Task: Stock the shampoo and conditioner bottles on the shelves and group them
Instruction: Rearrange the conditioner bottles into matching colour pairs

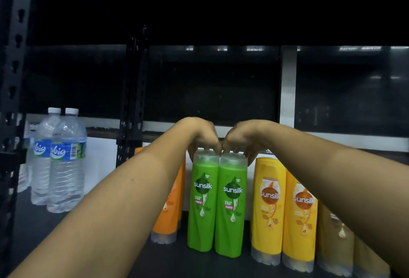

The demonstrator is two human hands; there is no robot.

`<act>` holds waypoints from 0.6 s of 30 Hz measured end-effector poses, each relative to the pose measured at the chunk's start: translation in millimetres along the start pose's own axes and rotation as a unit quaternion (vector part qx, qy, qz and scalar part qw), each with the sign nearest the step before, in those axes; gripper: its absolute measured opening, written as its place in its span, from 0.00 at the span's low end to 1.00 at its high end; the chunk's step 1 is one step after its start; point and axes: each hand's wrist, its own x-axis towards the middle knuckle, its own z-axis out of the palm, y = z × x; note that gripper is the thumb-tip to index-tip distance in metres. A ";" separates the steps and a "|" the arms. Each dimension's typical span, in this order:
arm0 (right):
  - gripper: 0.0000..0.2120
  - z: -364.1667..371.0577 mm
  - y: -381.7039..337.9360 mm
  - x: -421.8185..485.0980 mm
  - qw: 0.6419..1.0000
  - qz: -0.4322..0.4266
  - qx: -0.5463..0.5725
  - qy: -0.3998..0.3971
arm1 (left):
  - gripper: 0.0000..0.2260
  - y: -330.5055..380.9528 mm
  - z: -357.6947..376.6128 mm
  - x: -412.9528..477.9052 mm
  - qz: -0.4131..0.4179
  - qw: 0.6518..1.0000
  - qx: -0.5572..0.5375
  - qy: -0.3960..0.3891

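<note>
The left green bottle [202,200] and the right green bottle [231,207], both labelled Sunsilk shampoo, stand upright with their clear caps up, touching side by side near the middle of a dark shelf board [199,265]; their labels face the camera. A person's left hand [203,136] comes down on the top of the left green bottle with its fingers curled over the cap, gripping it; the right hand [241,138] grips the cap of the right green bottle in the same way, and the knuckles of the two hands all but meet above the seam between the bottles; both bare forearms reach in from the bottom corners.

Just to the right, apart from the green pair, two yellow bottles [269,207] stand cap down, touching each other, with duller yellow ones in shadow beyond them toward the right edge; to the left, an orange bottle [170,213] stands cap down, partly hidden behind the left forearm.

Well apart at the far left, two clear water bottles [66,162] with blue-and-green labels stand together on the same shelf; a black post [132,91] with punched holes rises behind the shelf, and a white post [287,85] stands farther right; the space above is dark.
</note>
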 end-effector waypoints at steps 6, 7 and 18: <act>0.04 7.1 -1.6 -6.5 0.998 0.027 0.024 -0.052 | 0.14 -5.4 2.5 4.4 0.014 0.999 -0.026 0.022; 0.04 7.6 -2.1 -6.1 0.998 0.028 0.028 -0.048 | 0.14 -5.9 2.7 4.4 0.017 0.999 -0.025 0.024; 0.18 5.2 2.5 -7.6 0.998 0.023 0.052 -0.003 | 0.14 -16.1 7.1 6.4 0.054 0.994 -0.014 0.090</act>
